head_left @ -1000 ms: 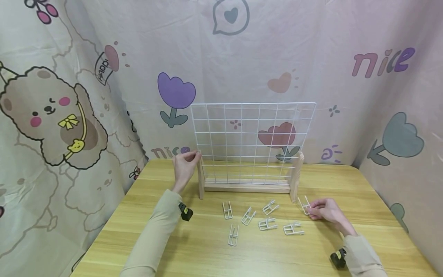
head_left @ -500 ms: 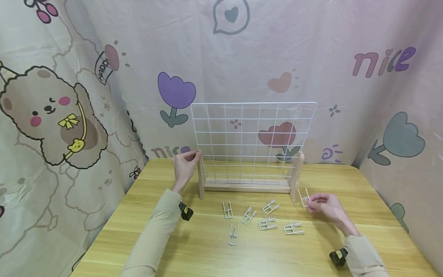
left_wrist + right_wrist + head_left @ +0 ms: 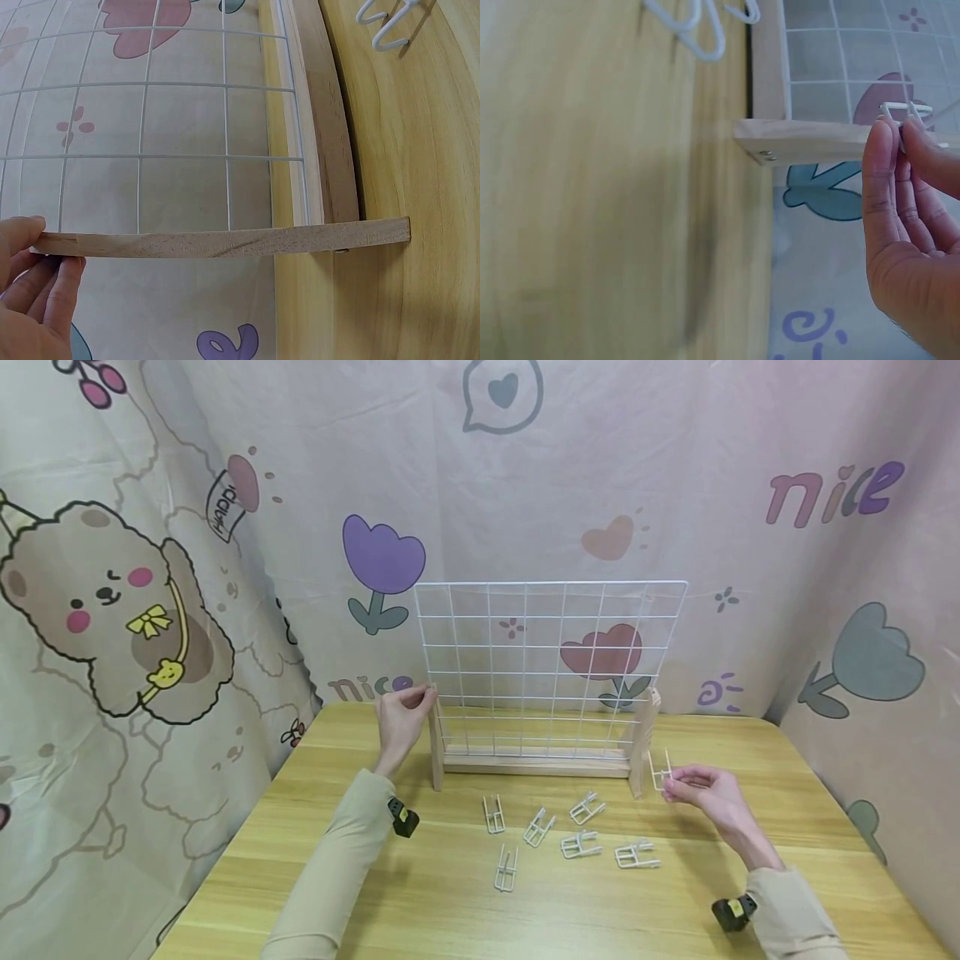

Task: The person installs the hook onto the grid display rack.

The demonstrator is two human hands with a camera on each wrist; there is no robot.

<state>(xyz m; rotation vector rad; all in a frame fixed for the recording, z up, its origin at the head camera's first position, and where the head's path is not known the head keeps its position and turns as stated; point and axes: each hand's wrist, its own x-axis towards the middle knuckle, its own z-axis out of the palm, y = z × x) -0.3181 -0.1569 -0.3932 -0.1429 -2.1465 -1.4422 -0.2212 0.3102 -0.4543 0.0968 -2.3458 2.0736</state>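
A white wire grid panel stands in a pale wooden base on the table. My left hand pinches the top of the left wooden post, thumb on one face and fingertips on the other. Between thumb and fingers, my right hand holds a white double-prong wire hook just outside the right post, prongs pointing up. In the right wrist view, part of this hook shows beyond the fingertips; the rest is covered by the hand.
Several similar white hooks lie in front of the rack, among them one at the left, one nearest me and one at the right. A printed curtain hangs behind and along both sides of the wooden table.
My right hand has raised the hook and carried it slightly away from me, alongside the right post. The left hand keeps its grip on the left post, and the loose hooks lie as before.
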